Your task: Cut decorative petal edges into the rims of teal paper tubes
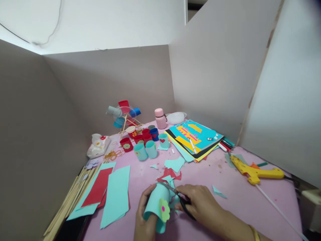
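Near the front of the pink table, my left hand is wrapped round a light turquoise paper tube, with some fingers inside its lower opening. A green paper flower with a pink centre is on the tube's side. My right hand grips the black handles of a pair of scissors. The scissor blades lie across the tube's upper edge, pointing left. Just beyond the tube are red paper scraps and turquoise scraps.
Turquoise strips and a red sheet lie left, beside wooden sticks. Decorated paper cups, a stick-and-cup wheel and a pink bottle stand behind. A paper pad and yellow glue gun lie right.
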A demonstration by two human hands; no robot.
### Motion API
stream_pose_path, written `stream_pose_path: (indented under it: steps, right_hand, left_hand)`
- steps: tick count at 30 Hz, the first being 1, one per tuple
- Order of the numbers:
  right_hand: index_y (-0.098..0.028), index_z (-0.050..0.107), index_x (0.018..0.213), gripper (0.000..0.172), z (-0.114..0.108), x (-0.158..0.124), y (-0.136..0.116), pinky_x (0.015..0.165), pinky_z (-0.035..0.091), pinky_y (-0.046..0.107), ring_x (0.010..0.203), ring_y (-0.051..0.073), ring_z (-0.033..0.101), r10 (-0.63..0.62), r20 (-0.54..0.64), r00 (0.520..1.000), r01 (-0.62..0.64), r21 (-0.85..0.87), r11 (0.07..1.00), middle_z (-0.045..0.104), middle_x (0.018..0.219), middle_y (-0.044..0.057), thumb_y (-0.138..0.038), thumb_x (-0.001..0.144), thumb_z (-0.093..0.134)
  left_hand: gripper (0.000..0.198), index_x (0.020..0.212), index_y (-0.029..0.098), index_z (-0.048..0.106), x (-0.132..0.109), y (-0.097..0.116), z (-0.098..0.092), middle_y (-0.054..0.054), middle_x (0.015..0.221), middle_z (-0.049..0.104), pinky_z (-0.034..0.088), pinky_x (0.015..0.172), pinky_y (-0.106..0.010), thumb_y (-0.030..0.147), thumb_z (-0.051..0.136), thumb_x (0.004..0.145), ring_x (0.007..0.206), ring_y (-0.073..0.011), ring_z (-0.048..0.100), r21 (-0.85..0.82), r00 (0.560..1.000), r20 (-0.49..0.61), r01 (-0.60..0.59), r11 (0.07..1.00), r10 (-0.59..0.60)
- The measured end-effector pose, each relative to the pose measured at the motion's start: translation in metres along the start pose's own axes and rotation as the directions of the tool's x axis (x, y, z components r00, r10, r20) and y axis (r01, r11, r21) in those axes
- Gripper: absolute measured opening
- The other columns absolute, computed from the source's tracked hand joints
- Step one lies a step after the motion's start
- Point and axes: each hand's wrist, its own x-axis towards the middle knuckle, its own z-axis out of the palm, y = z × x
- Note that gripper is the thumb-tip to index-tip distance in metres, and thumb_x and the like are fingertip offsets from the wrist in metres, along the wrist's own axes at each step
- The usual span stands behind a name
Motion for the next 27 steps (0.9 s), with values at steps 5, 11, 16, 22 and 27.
stream_pose_path:
  steps: [5, 11, 16, 22, 27]
  right_hand:
    - [-0.024, 0.067, 0.082, 0.014, 0.000, 0.003, 0.006, 0.056, 0.035, 0.022, 0.062, 0.016, 0.059, 0.021, -0.022, 1.000, -0.018, 0.114, 0.993, 0.067, 0.067, -0.001, -0.036, 0.082, 0.061]
    - [-0.024, 0.061, 0.113, 0.035, 0.008, 0.003, 0.007, 0.073, 0.041, 0.026, 0.085, 0.021, 0.060, -0.014, -0.047, 0.999, 0.020, 0.130, 0.991, 0.065, 0.096, 0.005, -0.033, 0.079, 0.065]
    - [-0.026, 0.063, 0.105, 0.029, 0.014, 0.000, 0.001, 0.073, 0.042, 0.025, 0.086, 0.021, 0.061, -0.009, -0.035, 0.999, 0.014, 0.122, 0.992, 0.066, 0.095, 0.003, -0.031, 0.077, 0.069]
    - [-0.026, 0.064, 0.100, 0.024, 0.012, 0.000, 0.001, 0.068, 0.040, 0.024, 0.080, 0.021, 0.064, 0.007, -0.026, 1.000, -0.006, 0.061, 0.998, 0.069, 0.090, 0.001, -0.036, 0.078, 0.068]
    - [-0.026, 0.066, 0.090, 0.017, 0.011, 0.000, 0.001, 0.062, 0.037, 0.024, 0.074, 0.020, 0.065, 0.011, -0.037, 0.999, -0.010, 0.036, 0.999, 0.072, 0.084, 0.001, -0.040, 0.080, 0.066]
  left_hand:
    - [0.049, 0.103, 0.020, 0.065, -0.002, 0.007, 0.001, -0.009, 0.101, 0.071, 0.051, 0.069, -0.032, 0.039, 0.072, 0.059, 0.089, -0.0300, 0.064, 0.004, 0.998, 0.003, 0.057, 0.998, -0.057]
    - [0.052, 0.106, 0.021, 0.063, -0.001, 0.006, 0.000, -0.009, 0.103, 0.072, 0.050, 0.080, -0.035, 0.043, 0.073, 0.060, 0.095, -0.0293, 0.065, -0.234, 0.988, 0.040, 0.156, 0.960, -0.150]
    - [0.059, 0.116, 0.023, 0.058, -0.003, 0.004, 0.004, -0.008, 0.104, 0.072, 0.050, 0.085, -0.039, 0.037, 0.075, 0.062, 0.099, -0.0299, 0.065, -0.380, 0.977, 0.073, 0.213, 0.900, -0.201]
    - [0.063, 0.121, 0.026, 0.056, -0.005, 0.007, 0.009, -0.006, 0.107, 0.071, 0.050, 0.087, -0.036, 0.037, 0.076, 0.062, 0.100, -0.0282, 0.065, -0.392, 0.976, 0.061, 0.217, 0.894, -0.210]
    - [0.064, 0.123, 0.025, 0.054, -0.006, 0.007, 0.010, -0.007, 0.106, 0.071, 0.050, 0.087, -0.038, 0.037, 0.076, 0.064, 0.100, -0.0286, 0.064, -0.398, 0.976, 0.064, 0.214, 0.892, -0.206]
